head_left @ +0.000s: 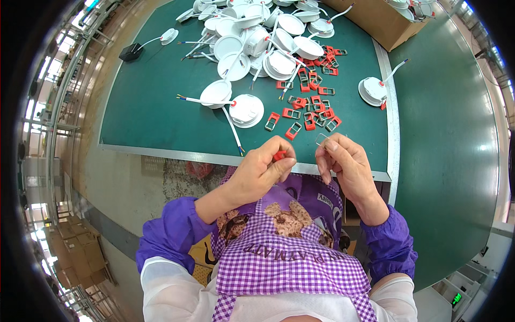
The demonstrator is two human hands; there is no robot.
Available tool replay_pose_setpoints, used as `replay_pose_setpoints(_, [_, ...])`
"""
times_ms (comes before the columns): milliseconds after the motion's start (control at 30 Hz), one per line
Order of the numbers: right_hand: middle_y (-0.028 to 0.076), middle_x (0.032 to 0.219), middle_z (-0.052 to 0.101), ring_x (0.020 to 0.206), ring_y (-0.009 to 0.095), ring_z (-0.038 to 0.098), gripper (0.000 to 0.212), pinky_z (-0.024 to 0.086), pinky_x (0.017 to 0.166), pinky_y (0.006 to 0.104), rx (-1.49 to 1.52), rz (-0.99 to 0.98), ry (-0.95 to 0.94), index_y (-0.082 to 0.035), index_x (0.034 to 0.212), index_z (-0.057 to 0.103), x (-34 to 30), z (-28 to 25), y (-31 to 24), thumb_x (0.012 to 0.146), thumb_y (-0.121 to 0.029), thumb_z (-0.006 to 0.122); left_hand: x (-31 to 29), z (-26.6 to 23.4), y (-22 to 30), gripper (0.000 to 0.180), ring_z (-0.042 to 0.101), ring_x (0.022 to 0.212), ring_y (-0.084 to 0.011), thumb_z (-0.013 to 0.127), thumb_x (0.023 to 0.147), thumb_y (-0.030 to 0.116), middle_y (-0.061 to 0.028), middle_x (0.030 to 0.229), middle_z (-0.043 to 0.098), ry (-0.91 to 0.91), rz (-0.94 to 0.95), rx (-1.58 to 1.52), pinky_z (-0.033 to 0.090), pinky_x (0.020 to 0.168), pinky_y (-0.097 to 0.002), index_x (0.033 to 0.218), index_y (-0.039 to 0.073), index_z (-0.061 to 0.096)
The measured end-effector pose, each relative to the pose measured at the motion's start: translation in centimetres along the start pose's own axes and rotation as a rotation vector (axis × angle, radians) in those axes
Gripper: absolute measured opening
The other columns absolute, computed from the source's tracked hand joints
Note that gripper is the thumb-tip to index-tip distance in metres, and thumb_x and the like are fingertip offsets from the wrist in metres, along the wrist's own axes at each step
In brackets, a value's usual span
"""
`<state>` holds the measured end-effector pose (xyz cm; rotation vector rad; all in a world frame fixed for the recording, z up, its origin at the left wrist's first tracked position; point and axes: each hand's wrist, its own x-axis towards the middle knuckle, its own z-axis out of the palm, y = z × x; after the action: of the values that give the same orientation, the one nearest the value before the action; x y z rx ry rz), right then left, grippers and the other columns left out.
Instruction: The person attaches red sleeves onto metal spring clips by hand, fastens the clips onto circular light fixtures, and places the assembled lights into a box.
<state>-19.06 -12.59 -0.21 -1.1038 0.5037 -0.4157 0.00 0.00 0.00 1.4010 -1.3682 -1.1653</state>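
My left hand (263, 172) is closed around a small red plastic clip (279, 155), held just below the near edge of the green table (155, 107). Beside it, my right hand (346, 161) pinches a thin metal wire spring (322, 139) between thumb and fingers. The two hands are close together in front of my chest. On the table just beyond them lies a loose pile of red clips with metal springs (311, 104). A white round lamp housing (247, 110) with a wire lies to the left of that pile.
A heap of white round lamp housings (257, 37) with trailing wires fills the far middle of the table. One more housing (372, 90) sits at the right edge. A black adapter (130, 52) lies far left. A cardboard box (381, 21) stands at the far right.
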Motion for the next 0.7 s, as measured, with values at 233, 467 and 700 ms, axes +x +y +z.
replay_pose_setpoints(233, [0.003, 0.069, 0.058, 0.056, 0.009, 0.053, 0.028, 0.042, 0.051, 0.0223, 0.009, 0.074, 0.056, 0.0, 0.097, 0.062, -0.1, -0.4, 0.5, 0.102, -0.024, 0.049, 1.0, 2.0, 0.5, 0.036, 0.051, 0.065, -0.0099, 0.041, 0.105, 0.03, -0.0049, 0.087, 0.057, 0.104, -0.332, -0.909, 0.047, 0.064, -0.0276, 0.127, 0.002, 0.05])
replay_pose_setpoints(467, [0.002, 0.073, 0.06, 0.06, 0.008, 0.056, 0.023, 0.047, 0.054, 0.0211, 0.043, 0.095, 0.092, 0.002, 0.106, 0.063, 0.3, -0.2, 1.0, 0.1, -0.019, 0.054, 1.0, 1.7, -0.5, 0.04, 0.055, 0.072, -0.013, 0.037, 0.106, 0.029, -0.0044, 0.088, 0.058, 0.118, -0.366, -1.155, 0.047, 0.07, -0.0299, 0.132, 0.0, 0.047])
replay_pose_setpoints(700, [0.002, 0.076, 0.062, 0.064, 0.008, 0.06, 0.022, 0.05, 0.058, 0.0215, 0.024, 0.072, 0.078, 0.001, 0.113, 0.063, 0.3, -0.3, 1.3, 0.1, -0.014, 0.055, 1.1, 1.6, 0.2, 0.025, 0.053, 0.061, -0.0105, 0.047, 0.103, 0.022, -0.0055, 0.079, 0.058, 0.206, -0.349, -1.042, 0.049, 0.061, -0.0284, 0.12, 0.003, 0.051])
